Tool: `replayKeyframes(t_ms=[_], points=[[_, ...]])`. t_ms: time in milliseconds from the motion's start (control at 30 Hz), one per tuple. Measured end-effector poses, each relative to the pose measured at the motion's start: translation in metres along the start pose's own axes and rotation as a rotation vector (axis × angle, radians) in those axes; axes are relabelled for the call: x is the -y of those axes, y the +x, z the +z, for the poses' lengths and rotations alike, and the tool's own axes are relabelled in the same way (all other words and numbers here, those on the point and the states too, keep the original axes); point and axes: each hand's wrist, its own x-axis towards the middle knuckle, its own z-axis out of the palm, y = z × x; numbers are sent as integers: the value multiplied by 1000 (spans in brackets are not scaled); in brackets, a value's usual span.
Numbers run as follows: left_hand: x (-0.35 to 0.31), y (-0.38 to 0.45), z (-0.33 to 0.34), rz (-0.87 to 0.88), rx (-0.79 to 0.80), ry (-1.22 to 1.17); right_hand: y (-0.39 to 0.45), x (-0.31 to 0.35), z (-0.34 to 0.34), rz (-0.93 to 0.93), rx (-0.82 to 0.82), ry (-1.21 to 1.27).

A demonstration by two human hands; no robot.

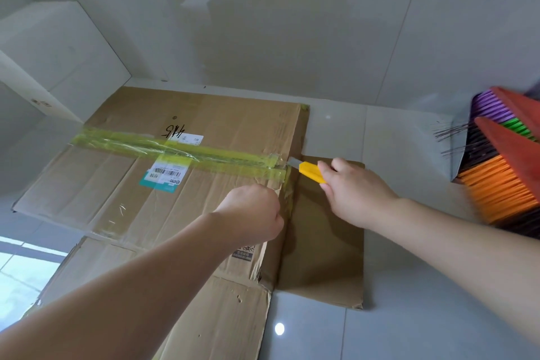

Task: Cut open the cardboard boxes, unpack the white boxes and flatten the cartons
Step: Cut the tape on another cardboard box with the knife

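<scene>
The right hand (355,196) grips the yellow knife (311,172) at the taped cardboard box (122,184) lying at nine o'clock on the floor, the left hand (252,215) clenched against its stiff, probably heavy edge.

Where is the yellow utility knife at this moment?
In the head view, right of centre: the yellow utility knife is held in the right hand, its blade tip at the right end of the yellow-green tape on the cardboard box.

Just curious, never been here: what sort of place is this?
Probably a storeroom or shop's back room: a taped carton on a glossy tiled floor, bundled brooms to the right, white boxes against the tiled wall.
</scene>
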Motion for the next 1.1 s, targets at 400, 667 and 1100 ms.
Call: replayKeyframes(t_ms=[400,667,1100], points=[[-24,12,-4,-22,-66,-38,-14,-18,-17,106,-52,189],[76,-14,3,-261,-388,-232,-18,36,-17,79,17,392],[265,-103,85,-924,-416,-262,11,89,7,47,-50,21]])
